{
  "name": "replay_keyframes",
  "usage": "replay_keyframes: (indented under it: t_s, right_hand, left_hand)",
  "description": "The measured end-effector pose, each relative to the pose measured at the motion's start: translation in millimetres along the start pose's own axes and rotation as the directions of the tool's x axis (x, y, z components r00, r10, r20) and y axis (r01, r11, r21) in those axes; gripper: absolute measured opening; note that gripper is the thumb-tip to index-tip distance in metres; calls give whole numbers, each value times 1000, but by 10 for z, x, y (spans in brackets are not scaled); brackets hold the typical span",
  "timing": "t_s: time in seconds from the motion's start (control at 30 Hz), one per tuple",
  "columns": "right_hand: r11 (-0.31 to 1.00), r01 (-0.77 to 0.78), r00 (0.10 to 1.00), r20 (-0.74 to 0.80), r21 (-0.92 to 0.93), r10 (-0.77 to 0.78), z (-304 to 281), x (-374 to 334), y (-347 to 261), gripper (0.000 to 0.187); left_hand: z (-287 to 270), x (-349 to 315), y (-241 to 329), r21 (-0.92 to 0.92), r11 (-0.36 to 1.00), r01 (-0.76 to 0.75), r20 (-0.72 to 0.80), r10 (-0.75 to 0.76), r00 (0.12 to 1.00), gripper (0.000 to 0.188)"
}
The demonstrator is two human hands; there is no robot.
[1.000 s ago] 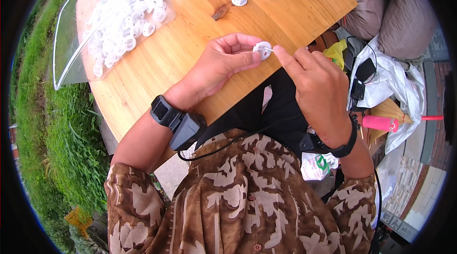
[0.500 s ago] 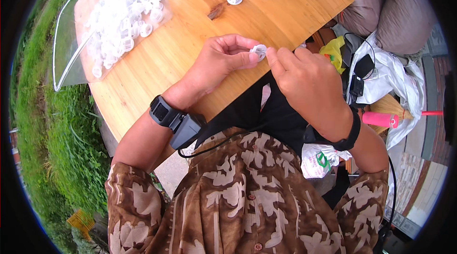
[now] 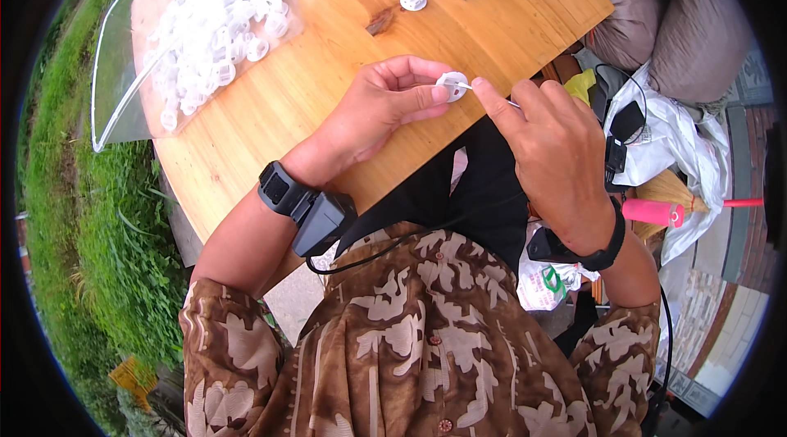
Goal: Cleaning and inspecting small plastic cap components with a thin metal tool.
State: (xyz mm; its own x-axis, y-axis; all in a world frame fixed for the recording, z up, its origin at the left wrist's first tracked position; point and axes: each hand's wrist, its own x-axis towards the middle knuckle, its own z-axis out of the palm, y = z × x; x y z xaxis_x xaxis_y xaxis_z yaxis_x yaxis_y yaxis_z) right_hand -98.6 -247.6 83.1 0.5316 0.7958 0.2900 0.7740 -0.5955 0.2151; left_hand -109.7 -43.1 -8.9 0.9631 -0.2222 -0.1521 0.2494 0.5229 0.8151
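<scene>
Shown mid-frame as a round white disc [image 3: 452, 90] with a dark opening, pinched in the left hand [image 3: 402, 94], overlapped by a thin rod [image 3: 466, 86] pinched in the right hand [image 3: 551, 146].

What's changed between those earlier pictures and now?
Since half a second ago, the right hand has drawn back slightly rightward from the round white plastic piece, baring more of the thin pale rod between them. Nothing was visibly grasped or released; the left hand still pinches the piece, and three loose white parts stay on the light-brown wooden table.
</scene>
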Motion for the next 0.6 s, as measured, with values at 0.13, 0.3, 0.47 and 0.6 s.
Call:
replay_keyframes:
  t_s: [0.13, 0.3, 0.47, 0.6]
  right_hand:
    - [1000, -4, 1000, 9, 16, 4, 25, -1, 0, 40]
    - [1000, 3, 1000, 21, 23, -3, 48, -3, -16, 40]
    - [998, 63, 995, 77, -6, -62, -15, 51, -17, 31]
    - [992, 113, 993, 37, -58, -111, 18, 60, -38, 13]
  left_hand:
    - [-6, 3, -28, 16, 1000, -3, 19, 2, 1000, 21]
    - [15, -4, -39, 18, 1000, -10, 17, 10, 1000, 21]
    - [41, -19, -53, 26, 996, -84, -10, 85, 996, 21]
    - [18, -12, -63, 96, 992, -78, -11, 79, 997, 21]
